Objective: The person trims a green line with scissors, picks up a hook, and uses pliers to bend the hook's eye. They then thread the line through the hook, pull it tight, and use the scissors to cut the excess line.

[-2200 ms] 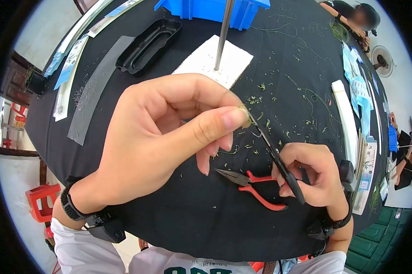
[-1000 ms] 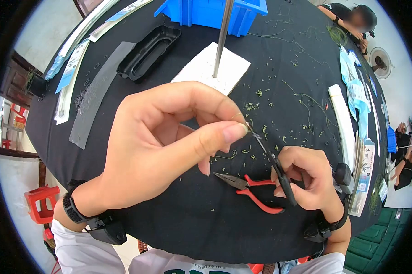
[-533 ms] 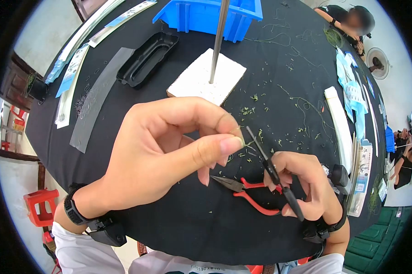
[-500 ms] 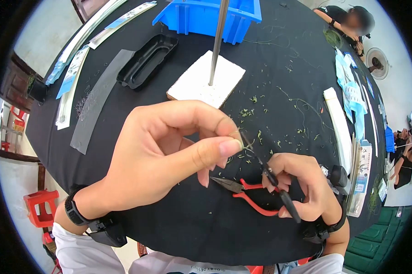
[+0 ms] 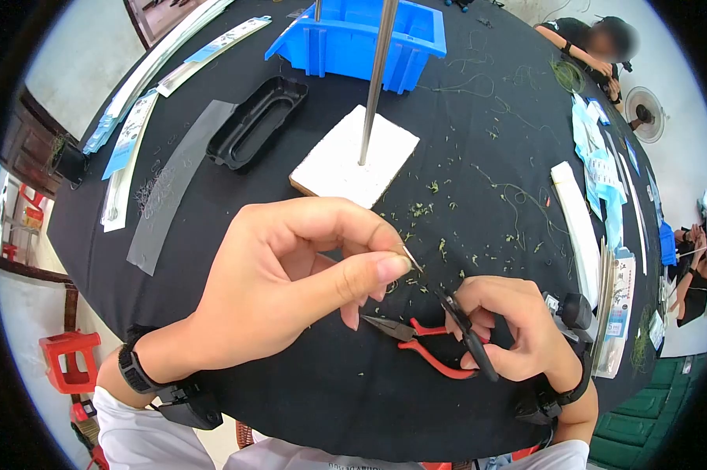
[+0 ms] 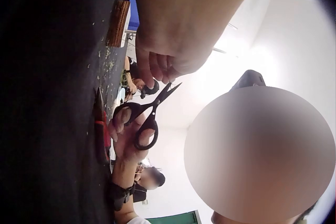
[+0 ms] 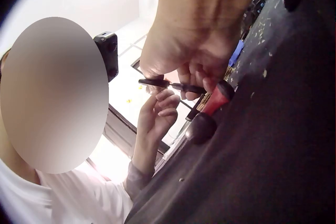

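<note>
In the head view my left hand (image 5: 291, 286) pinches something tiny and thin between thumb and forefinger, mostly hidden by the fingertips. My right hand (image 5: 514, 325) grips black-handled scissors (image 5: 472, 335), their tips close to the left fingertips. The left wrist view shows the scissors (image 6: 153, 112) with blades apart, right fingers in the handle loops, and the tips just under my left hand (image 6: 176, 40). Below the hands, red-handled pliers (image 5: 439, 362) lie on the black cloth, partly behind the right hand. In the right wrist view the scissors (image 7: 168, 84) appear edge-on.
A metal rod (image 5: 377, 86) stands on a white block (image 5: 330, 160), before a blue bin (image 5: 353, 43). Left lie a black tray (image 5: 255, 125) and a clear strip (image 5: 173, 188) with small hooks. Green clippings (image 5: 420, 210) and thread are scattered; packets (image 5: 620, 313) lie right. Other people sit beyond.
Both hands sit lower in the head view, as does the table scene. The scissors have turned slightly in my right hand. The green strand seen earlier at the left fingertips is no longer distinct.
</note>
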